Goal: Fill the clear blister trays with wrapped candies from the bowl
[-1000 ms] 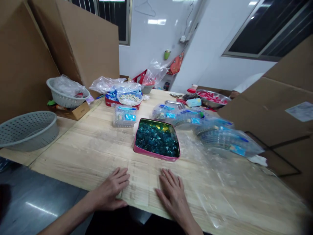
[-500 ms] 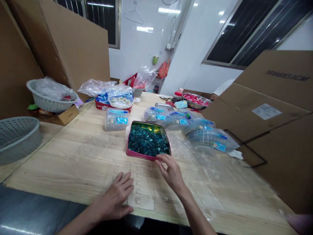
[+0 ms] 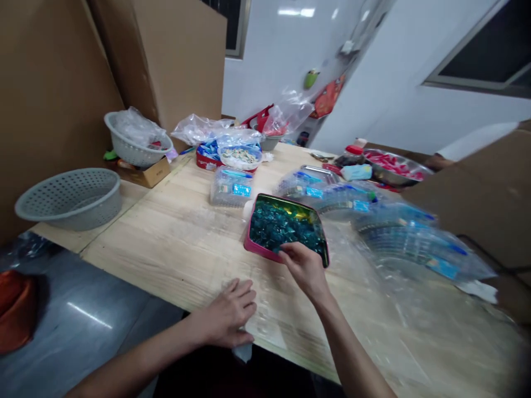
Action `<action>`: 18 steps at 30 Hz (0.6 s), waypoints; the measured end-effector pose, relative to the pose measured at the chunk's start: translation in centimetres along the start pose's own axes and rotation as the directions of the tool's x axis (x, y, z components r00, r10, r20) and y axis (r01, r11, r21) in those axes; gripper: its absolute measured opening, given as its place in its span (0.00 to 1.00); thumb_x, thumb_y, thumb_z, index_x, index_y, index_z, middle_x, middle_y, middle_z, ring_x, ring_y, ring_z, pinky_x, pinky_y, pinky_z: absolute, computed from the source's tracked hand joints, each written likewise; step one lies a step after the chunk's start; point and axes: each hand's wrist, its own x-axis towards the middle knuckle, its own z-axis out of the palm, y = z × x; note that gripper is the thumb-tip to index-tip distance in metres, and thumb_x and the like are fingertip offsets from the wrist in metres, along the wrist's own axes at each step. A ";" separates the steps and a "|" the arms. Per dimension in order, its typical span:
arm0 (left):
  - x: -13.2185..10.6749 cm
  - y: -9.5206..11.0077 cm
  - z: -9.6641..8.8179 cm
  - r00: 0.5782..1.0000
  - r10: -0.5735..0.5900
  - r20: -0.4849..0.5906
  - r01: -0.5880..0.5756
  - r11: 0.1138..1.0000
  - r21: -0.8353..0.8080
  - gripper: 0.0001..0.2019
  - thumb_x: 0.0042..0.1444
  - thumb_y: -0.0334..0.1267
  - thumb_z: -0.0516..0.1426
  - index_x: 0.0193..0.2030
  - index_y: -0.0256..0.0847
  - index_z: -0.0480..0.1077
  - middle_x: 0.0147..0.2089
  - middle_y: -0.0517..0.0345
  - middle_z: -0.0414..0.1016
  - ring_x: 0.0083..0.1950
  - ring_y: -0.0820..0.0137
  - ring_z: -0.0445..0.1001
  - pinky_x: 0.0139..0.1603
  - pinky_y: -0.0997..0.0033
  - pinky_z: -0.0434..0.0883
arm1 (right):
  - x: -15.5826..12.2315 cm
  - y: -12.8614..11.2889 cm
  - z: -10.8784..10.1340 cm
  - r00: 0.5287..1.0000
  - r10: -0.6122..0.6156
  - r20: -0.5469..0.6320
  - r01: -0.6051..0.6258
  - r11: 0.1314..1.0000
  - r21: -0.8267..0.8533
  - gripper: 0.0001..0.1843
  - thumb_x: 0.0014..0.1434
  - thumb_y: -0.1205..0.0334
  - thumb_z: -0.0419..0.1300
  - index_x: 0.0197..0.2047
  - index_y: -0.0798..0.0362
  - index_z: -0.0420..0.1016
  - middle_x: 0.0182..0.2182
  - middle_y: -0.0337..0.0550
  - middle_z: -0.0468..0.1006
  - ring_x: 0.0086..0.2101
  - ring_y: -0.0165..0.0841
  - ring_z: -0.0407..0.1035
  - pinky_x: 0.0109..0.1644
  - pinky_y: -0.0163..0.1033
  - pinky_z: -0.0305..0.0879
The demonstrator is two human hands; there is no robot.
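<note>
My left hand (image 3: 234, 314) lies on the table's near edge, fingers spread, against a faint clear plastic tray (image 3: 271, 304). My right hand (image 3: 306, 270) is at the near side of a pink-sided tin (image 3: 261, 250), its thumb and fingers pinched together. Whatever may be between those fingertips is too small to make out. Many small, shiny dark-teal pieces (image 3: 276, 221) fill the tin, which sits tilted on the table. Just behind it stands a stack of clear plastic packs (image 3: 231, 190) with blue labels.
More clear packs (image 3: 385, 237) fan out at the right, beside a cardboard box (image 3: 468, 193). Grey baskets (image 3: 70, 202) stand at the left. Farther back are a red tin (image 3: 206, 162) of blue packets and a metal bowl (image 3: 398, 177) of pink pieces. Someone's arm (image 3: 473, 146) shows beyond.
The view has swung left, so things sit farther right. My right hand has moved from the tin's near corner in over its near rim, fingers now closer together. My left hand stays at the tray.
</note>
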 end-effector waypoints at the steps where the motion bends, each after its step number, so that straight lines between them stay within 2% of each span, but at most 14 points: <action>1: 0.0 0.1 0.0 1.000 0.007 -0.008 -0.007 1.000 0.006 0.23 0.51 0.48 0.61 0.49 0.36 0.67 0.57 0.44 0.67 0.67 0.51 0.53 0.66 0.49 0.49 | -0.3 -0.6 0.8 0.998 -0.021 0.055 0.014 0.991 0.130 0.09 0.55 0.60 0.58 0.36 0.54 0.76 0.31 0.45 0.80 0.30 0.35 0.73 0.34 0.36 0.67; 3: 0.0 0.2 0.0 1.000 0.013 -0.027 -0.013 1.000 0.015 0.23 0.52 0.49 0.60 0.49 0.35 0.67 0.58 0.42 0.67 0.66 0.51 0.54 0.66 0.50 0.49 | -0.8 -2.0 3.0 0.980 -0.067 0.190 0.010 0.958 0.285 0.07 0.54 0.61 0.58 0.34 0.54 0.75 0.29 0.43 0.79 0.29 0.34 0.73 0.32 0.35 0.67; 5: 0.1 0.3 0.0 0.999 0.011 -0.041 -0.010 1.000 0.016 0.23 0.51 0.50 0.60 0.48 0.35 0.68 0.56 0.43 0.69 0.64 0.52 0.57 0.66 0.52 0.50 | -1.0 -3.2 5.3 0.957 -0.097 0.272 0.014 0.956 0.293 0.06 0.53 0.66 0.58 0.33 0.54 0.76 0.27 0.42 0.78 0.28 0.33 0.72 0.32 0.35 0.66; 9: 0.2 0.2 0.4 0.998 0.007 -0.069 -0.006 1.000 0.013 0.22 0.50 0.51 0.60 0.46 0.35 0.69 0.51 0.45 0.72 0.60 0.54 0.61 0.65 0.54 0.52 | -1.1 -4.1 8.3 0.958 -0.096 0.270 0.044 0.981 0.191 0.07 0.51 0.71 0.57 0.31 0.53 0.76 0.26 0.39 0.77 0.27 0.32 0.70 0.32 0.34 0.63; 14: 0.2 -0.1 0.8 0.996 0.013 -0.083 -0.012 1.000 0.013 0.24 0.50 0.51 0.60 0.47 0.35 0.68 0.52 0.44 0.71 0.60 0.53 0.61 0.65 0.53 0.51 | -0.8 -3.7 8.9 0.959 -0.160 0.235 0.119 0.976 0.181 0.09 0.51 0.72 0.56 0.31 0.52 0.76 0.28 0.40 0.77 0.30 0.31 0.70 0.35 0.34 0.63; 18: 0.2 -0.1 0.5 0.997 0.020 -0.078 -0.019 1.000 0.014 0.23 0.52 0.52 0.59 0.46 0.35 0.69 0.51 0.44 0.71 0.59 0.54 0.62 0.65 0.52 0.51 | -0.5 -3.7 8.6 0.966 -0.104 0.238 0.045 0.970 0.239 0.10 0.51 0.73 0.57 0.35 0.53 0.77 0.29 0.40 0.77 0.29 0.32 0.70 0.35 0.34 0.64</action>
